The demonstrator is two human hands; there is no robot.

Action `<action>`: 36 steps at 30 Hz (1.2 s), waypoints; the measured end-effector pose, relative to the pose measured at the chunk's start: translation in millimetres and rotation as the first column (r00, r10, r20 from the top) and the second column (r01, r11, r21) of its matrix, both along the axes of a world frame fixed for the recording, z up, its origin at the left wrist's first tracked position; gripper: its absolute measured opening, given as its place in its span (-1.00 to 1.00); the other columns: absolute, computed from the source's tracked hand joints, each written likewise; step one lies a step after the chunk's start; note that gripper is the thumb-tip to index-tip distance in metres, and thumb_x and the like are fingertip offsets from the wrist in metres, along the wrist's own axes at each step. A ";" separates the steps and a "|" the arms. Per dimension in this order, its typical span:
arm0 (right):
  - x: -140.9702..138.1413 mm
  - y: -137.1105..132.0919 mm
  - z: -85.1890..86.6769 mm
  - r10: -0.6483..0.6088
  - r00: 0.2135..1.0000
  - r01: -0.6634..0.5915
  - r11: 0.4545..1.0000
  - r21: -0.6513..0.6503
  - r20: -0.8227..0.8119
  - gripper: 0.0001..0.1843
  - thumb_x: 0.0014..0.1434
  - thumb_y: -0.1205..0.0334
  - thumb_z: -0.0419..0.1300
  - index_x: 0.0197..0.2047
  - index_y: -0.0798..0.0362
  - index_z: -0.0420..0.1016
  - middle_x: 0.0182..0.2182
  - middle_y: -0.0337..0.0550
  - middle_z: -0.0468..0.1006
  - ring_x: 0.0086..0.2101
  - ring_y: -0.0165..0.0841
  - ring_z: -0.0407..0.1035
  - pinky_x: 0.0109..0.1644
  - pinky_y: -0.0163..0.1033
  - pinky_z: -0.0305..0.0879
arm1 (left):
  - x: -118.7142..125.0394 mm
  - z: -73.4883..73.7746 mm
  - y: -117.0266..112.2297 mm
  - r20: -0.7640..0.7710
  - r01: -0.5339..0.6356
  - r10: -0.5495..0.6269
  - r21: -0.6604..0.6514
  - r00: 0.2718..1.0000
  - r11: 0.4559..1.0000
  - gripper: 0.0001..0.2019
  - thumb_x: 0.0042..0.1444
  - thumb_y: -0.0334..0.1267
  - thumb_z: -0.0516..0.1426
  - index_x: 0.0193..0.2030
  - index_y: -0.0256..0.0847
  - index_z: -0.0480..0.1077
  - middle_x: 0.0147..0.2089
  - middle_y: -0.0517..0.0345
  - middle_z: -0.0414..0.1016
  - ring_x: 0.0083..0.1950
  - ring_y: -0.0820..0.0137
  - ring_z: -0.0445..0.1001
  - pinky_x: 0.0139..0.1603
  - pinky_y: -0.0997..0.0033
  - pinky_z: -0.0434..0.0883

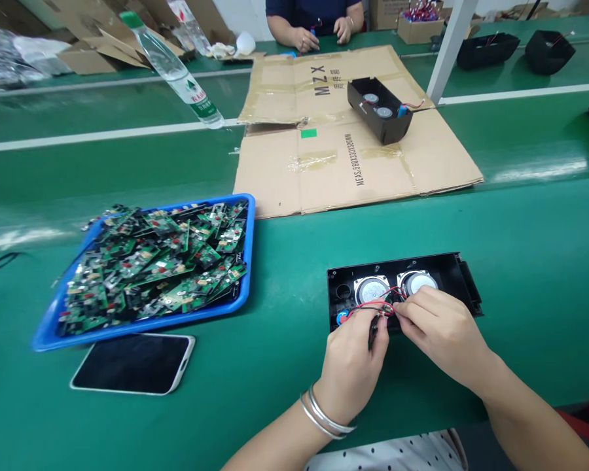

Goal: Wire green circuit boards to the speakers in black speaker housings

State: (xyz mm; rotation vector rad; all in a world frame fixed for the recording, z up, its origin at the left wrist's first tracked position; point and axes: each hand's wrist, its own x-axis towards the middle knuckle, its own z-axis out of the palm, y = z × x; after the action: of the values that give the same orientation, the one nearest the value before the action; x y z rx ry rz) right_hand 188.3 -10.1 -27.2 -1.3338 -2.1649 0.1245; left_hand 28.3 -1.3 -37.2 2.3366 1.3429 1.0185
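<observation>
A black speaker housing lies on the green bench in front of me, its inside facing up. Two round speakers sit in it, and red and black wires run across them. At the housing's left end is a small blue part. My left hand is closed in a pinch at the near edge, over the wires; a small dark piece shows between its fingers, mostly hidden. My right hand pinches at the wires close beside it, partly covering the right speaker.
A blue tray heaped with green circuit boards stands at left, a phone before it. Beyond lie flattened cardboard, another black housing and a water bottle. Across the bench are a person's hands.
</observation>
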 end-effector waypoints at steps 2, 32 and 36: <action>-0.8 -0.1 -0.2 0.005 0.999 -0.005 1.000 0.011 0.031 -0.77 0.22 0.48 0.04 -0.42 0.15 0.45 -0.54 -0.17 0.41 -0.48 -0.40 0.23 -0.38 -0.26 0.15 | 0.0 0.0 0.0 0.007 0.005 -0.005 -0.017 1.000 1.000 -0.94 0.23 -0.37 0.02 -0.23 -0.23 0.31 -0.36 0.11 0.58 -0.39 0.36 0.58 -0.40 0.47 0.49; 15.8 5.9 -1.0 -0.078 0.992 0.048 0.960 -0.275 -0.101 -0.80 0.17 0.12 0.20 -0.21 0.07 0.46 0.00 0.03 0.38 -0.15 -0.24 0.35 -0.19 -0.15 0.43 | -7.1 5.2 2.2 0.190 0.178 -0.149 -0.146 0.970 0.973 -0.87 0.14 -0.47 0.06 -0.20 -0.20 0.28 -0.30 0.16 0.52 -0.29 0.44 0.53 -0.27 0.51 0.48; 17.0 8.5 -2.6 -0.045 0.998 0.032 0.953 -0.300 -0.037 -0.63 0.11 0.08 0.27 -0.05 0.05 0.46 0.01 -0.03 0.45 -0.06 -0.16 0.27 -0.04 0.03 0.40 | -5.3 6.3 1.0 0.186 0.135 -0.115 -0.094 0.976 0.986 -0.87 0.13 -0.46 0.06 -0.20 -0.19 0.28 -0.32 0.17 0.51 -0.31 0.44 0.53 -0.26 0.51 0.49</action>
State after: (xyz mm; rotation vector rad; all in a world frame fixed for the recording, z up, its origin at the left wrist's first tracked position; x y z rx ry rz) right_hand 205.3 -1.6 -29.7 -1.5225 -2.1426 0.4796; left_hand 23.0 -0.3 -30.9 2.1636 1.1383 1.0638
